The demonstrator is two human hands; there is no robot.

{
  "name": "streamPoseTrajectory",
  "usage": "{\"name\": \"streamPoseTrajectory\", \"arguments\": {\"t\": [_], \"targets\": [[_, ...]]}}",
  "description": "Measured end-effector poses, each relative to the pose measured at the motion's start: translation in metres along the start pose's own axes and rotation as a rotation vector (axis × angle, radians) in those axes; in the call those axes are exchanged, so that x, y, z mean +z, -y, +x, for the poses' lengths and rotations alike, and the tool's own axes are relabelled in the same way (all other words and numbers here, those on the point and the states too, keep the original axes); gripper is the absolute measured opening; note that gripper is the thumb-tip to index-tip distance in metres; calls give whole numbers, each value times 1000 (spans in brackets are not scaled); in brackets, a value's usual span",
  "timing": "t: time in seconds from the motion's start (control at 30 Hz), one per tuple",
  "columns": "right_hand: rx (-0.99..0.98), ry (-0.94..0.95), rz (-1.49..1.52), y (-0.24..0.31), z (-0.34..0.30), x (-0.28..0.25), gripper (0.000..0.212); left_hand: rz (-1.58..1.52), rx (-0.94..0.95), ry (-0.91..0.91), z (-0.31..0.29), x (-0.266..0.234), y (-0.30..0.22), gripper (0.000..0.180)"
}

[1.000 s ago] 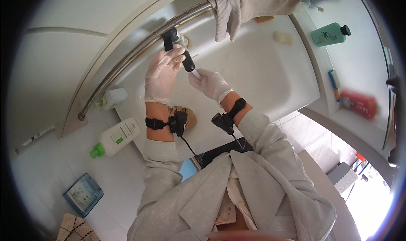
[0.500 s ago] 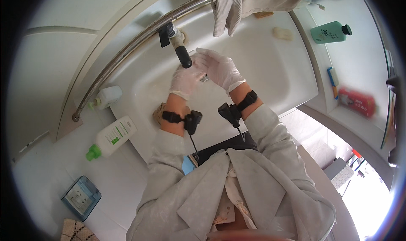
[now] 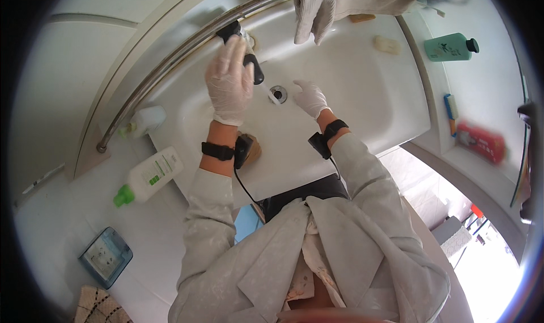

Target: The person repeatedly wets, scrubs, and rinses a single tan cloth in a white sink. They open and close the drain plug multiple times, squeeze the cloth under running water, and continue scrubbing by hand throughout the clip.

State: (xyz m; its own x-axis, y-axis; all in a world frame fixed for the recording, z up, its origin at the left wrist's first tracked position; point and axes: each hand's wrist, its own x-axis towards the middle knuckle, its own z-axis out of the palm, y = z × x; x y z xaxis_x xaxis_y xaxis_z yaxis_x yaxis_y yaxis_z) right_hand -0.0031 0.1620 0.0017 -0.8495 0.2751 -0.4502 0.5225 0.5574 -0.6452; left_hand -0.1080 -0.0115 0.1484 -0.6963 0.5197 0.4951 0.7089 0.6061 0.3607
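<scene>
Both my hands wear thin white translucent gloves. My left hand (image 3: 229, 85) is raised beside the faucet (image 3: 254, 72), palm down, its fingers stretched toward the black handle; whether the fingertips touch it cannot be told. A thin stream of water (image 3: 271, 95) runs from the black spout toward the round metal drain (image 3: 278, 95). Over the white sink (image 3: 362, 90), just right of the drain, hovers my right hand (image 3: 311, 99), fingers loosely spread and holding nothing. Partly behind my left wrist lies a brown lump (image 3: 253, 150) on the sink's near side; its kind is unclear.
A chrome rail (image 3: 164, 62) with a beige cloth (image 3: 314, 8) crosses behind the faucet. Bar soap (image 3: 386, 45) sits at the back right. A green bottle (image 3: 451, 47), blue brush (image 3: 450, 113) and red package (image 3: 480, 142) stand rightward; a white bottle with green cap (image 3: 150, 175) lies left.
My hands, together under the spout before, have parted. The left has moved up and left to the faucet; the right has moved rightward and down, uncovering the drain and the running water.
</scene>
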Motion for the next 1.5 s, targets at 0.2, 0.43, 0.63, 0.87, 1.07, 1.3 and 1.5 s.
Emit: {"name": "streamPoseTrajectory", "arguments": {"t": [0.2,0.43,0.63,0.87,1.07,1.3,1.5], "targets": [[11,142,-523,-13,22,35,30,-107,-48,-44,-14,6,-8,56],[-132,145,-300,-37,9,40,28,13,-500,267,-115,-6,22,52],[13,52,212,-56,4,0,33,264,-471,820,-211,-21,33,45],[-216,-172,98,-30,22,15,25,204,-503,706,-221,-19,26,43],[-208,-33,-68,-8,32,38,24,221,-488,633,-215,-20,18,41],[-248,29,-186,6,28,53,22,172,-488,594,-219,-21,8,42],[-241,131,-277,11,34,65,19,138,-492,582,-219,-19,2,42]]}}
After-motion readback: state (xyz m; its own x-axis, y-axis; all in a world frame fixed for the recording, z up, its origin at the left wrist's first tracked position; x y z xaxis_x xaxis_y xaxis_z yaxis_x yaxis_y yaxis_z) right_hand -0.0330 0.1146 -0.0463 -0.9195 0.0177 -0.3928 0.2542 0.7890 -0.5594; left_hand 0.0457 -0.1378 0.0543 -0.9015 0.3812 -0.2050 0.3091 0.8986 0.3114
